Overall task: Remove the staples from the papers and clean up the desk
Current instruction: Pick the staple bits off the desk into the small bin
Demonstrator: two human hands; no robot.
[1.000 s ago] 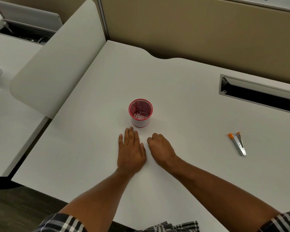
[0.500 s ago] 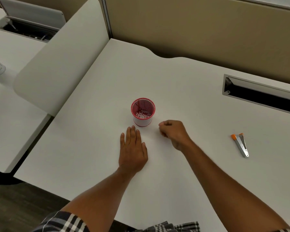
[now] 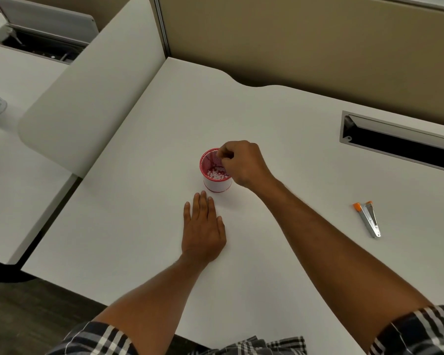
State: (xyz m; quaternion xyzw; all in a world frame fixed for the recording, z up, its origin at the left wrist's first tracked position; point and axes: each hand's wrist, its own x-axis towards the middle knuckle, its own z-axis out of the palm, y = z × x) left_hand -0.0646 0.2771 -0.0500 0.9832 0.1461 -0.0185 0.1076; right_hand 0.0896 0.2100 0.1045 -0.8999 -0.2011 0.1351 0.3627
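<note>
A small red mesh cup (image 3: 216, 185) with a white lower band stands mid-desk and holds small white bits at its bottom. My right hand (image 3: 245, 162) hovers over the cup's right rim with fingertips pinched together; anything between them is too small to see. My left hand (image 3: 203, 230) lies flat, palm down, on the white desk (image 3: 151, 155) just in front of the cup, holding nothing. A metal staple remover (image 3: 368, 219) with orange tips lies alone at the right. No papers are in view.
A recessed cable slot (image 3: 400, 146) cuts into the desk at the back right. A white rounded divider panel (image 3: 87, 98) borders the left side, with a neighbouring desk beyond it. A beige partition wall (image 3: 305, 42) runs along the back.
My right hand rose from the desk beside the left hand and moved forward over the cup, fingers pinched. The left hand stayed flat in place.
</note>
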